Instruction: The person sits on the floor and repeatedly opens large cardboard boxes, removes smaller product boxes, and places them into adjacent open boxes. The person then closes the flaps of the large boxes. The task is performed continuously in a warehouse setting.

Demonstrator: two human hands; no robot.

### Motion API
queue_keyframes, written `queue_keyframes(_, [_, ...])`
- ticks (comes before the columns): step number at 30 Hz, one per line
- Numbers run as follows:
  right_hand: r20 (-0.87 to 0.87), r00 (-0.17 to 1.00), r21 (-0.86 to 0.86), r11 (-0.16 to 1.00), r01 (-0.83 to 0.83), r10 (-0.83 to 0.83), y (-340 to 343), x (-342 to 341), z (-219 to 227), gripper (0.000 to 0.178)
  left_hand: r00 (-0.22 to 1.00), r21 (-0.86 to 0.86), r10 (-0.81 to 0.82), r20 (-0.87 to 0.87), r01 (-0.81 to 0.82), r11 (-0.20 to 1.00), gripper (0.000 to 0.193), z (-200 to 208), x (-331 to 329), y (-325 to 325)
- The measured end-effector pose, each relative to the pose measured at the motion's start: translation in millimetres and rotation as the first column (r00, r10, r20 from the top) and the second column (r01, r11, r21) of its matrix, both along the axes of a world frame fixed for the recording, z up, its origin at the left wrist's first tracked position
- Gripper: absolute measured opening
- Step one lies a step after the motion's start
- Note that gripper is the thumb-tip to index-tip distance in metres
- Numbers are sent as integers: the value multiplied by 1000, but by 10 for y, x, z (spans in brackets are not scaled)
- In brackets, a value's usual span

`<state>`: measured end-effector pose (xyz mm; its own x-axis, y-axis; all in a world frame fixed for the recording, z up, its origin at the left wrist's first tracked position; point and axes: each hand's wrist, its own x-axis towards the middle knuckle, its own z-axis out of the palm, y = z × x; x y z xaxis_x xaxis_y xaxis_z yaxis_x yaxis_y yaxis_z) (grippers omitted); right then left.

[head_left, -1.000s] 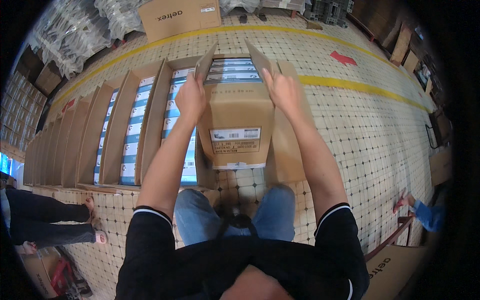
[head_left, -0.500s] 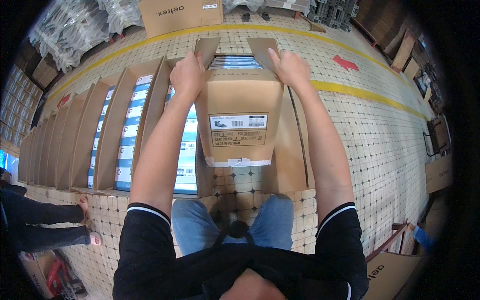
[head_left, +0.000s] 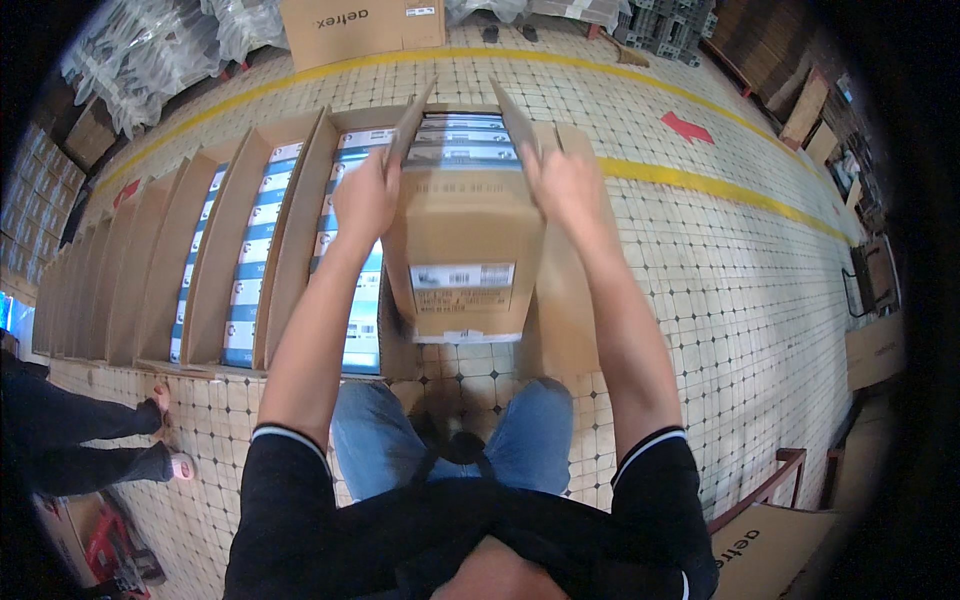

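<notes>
A brown carton with a printed label stands between my arms, its end flap folded down toward me. Its two long side flaps rise at left and right, and a row of blue-and-white boxes shows inside. My left hand is closed round the left flap. On the other side my right hand grips the right flap, its fingers partly hidden and a little smeared by motion.
Several open cartons packed with blue-and-white boxes stand in a row to the left. A brown carton is close on the right. Another person's legs show at lower left. Tiled floor with yellow lines lies around.
Both hands have come nearer to me along the carton's sides. The side flaps now stand more upright, and more of the boxes inside shows. The carton has shifted slightly left.
</notes>
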<state>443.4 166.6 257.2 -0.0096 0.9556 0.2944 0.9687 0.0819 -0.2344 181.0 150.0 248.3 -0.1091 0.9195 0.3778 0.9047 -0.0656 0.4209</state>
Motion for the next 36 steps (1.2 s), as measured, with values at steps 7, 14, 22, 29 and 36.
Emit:
queue_keyframes(7, [-57,996,-523,852,28,-67,-2178,-49,-1722,48,868,-280,-114,484,277,919,65,-949,158,-1480])
queue_keyframes(14, [-240,968,-485,873,-53,-74,-2299,289,-2000,51,948,-235,120,-295,-194,953,75,-1170,445,-807])
queue_keyframes(22, [-274,936,182,968,-173,219,-2582,-150,-1545,51,995,-497,89,45,-55,866,63,-1363,50,-772])
queue_keyframes(29, [-212,952,-123,961,-249,219,-1759,-953,-1888,48,985,-443,163,61,-120,889,52,-1323,125,-817])
queue_keyframes(36, [-183,918,-102,922,-374,353,-2057,-667,-1524,26,983,-419,172,64,-130,899,50,-1288,116,-792])
